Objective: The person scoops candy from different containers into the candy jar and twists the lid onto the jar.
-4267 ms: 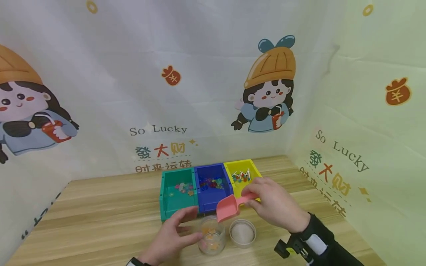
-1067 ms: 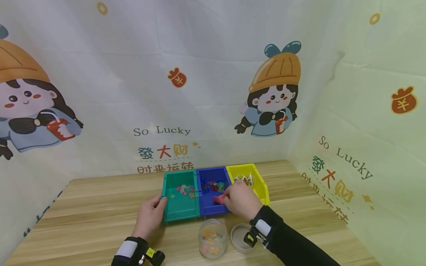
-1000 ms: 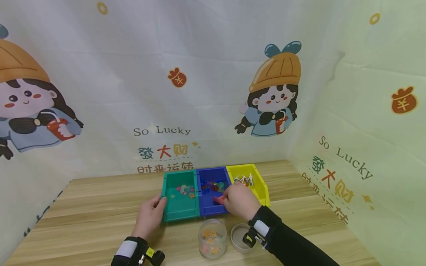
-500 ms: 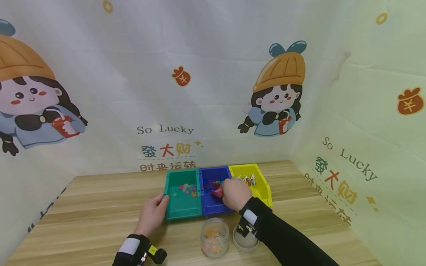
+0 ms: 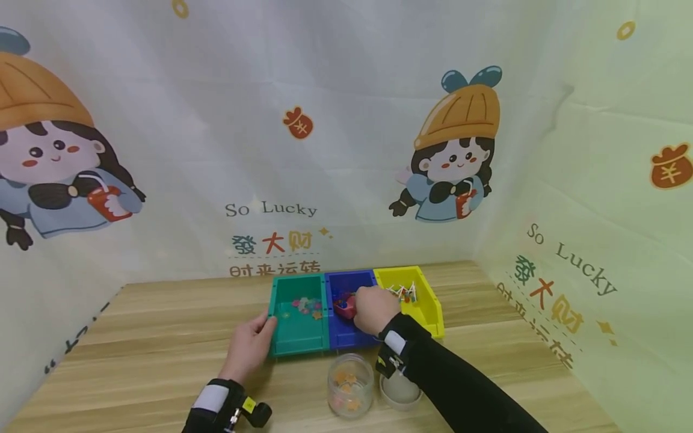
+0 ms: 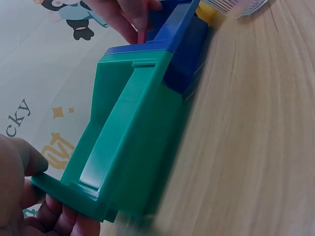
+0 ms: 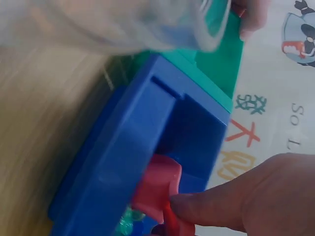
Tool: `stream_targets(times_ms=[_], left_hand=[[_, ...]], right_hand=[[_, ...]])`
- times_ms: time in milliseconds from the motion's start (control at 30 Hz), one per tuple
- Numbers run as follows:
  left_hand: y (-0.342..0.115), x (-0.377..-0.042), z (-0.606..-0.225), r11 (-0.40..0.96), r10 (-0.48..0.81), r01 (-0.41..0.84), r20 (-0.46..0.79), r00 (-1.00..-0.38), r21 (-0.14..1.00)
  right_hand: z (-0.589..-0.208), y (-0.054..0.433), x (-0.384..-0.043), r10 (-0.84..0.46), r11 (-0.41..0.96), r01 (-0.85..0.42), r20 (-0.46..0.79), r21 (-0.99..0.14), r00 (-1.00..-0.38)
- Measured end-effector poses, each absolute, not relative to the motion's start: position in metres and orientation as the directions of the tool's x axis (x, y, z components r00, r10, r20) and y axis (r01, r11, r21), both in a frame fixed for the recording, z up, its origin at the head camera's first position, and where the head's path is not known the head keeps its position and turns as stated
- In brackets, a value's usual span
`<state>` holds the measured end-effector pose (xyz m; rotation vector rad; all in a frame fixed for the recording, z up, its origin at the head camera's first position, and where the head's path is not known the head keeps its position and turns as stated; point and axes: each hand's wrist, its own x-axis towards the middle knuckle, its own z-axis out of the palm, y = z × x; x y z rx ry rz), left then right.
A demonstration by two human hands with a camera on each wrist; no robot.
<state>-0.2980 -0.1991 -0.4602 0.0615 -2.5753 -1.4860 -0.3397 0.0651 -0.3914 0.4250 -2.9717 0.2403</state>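
My right hand (image 5: 376, 310) grips the handle of a small pink scoop (image 7: 158, 183), its blade low inside the blue bin (image 5: 349, 340). Dark blue and reddish beads (image 5: 342, 304) show at the blade in the head view, and clear greenish ones (image 7: 125, 222) lie near it in the right wrist view. My left hand (image 5: 249, 347) holds the left wall of the green bin (image 6: 129, 105), the thumb over the rim and the fingers curled on the outer side. Pastel flower-like pieces (image 5: 308, 305) lie in that green bin.
A yellow bin (image 5: 431, 319) with white-stemmed pieces (image 5: 403, 293) adjoins the blue one on the right. In front stand a clear jar (image 5: 350, 385) holding orange and pink pieces and a round pale lid (image 5: 400, 392), partly behind my right wrist. A printed cloth (image 5: 346, 150) rises behind the table.
Over four seconds ago the scoop was above the jar, my left hand beside it. Since then my left hand has taken the green bin's wall; lately the scoop has moved farther back among the beads.
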Motion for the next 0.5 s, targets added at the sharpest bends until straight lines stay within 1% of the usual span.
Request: stream_targets(times_ms=[167, 267, 367, 400, 500], left_hand=[[-0.196, -0.297, -0.463, 0.5, -0.12, 0.054, 0.131, -0.984, 0.865], [-0.193, -0.296, -0.464, 0.496, -0.116, 0.057, 0.131, -0.985, 0.866], [-0.192, -0.296, -0.463, 0.493, -0.11, 0.055, 0.124, -0.986, 0.869], [-0.192, -0.295, -0.462, 0.492, -0.108, 0.054, 0.123, -0.987, 0.869], [-0.191, -0.296, -0.46, 0.499, -0.103, 0.065, 0.134, -0.986, 0.864]], right_hand=[[-0.4, 0.062, -0.344, -0.269, 0.939, -0.291, 0.134, -0.184, -0.954], [-0.402, 0.064, -0.347, -0.252, 0.934, -0.263, 0.079, -0.243, -0.965], [-0.398, 0.066, -0.352, -0.224, 0.928, -0.213, -0.002, -0.306, -0.975], [-0.396, 0.066, -0.353, -0.221, 0.929, -0.205, -0.016, -0.308, -0.975], [-0.389, 0.065, -0.357, -0.219, 0.944, -0.203, -0.037, -0.26, -0.975]])
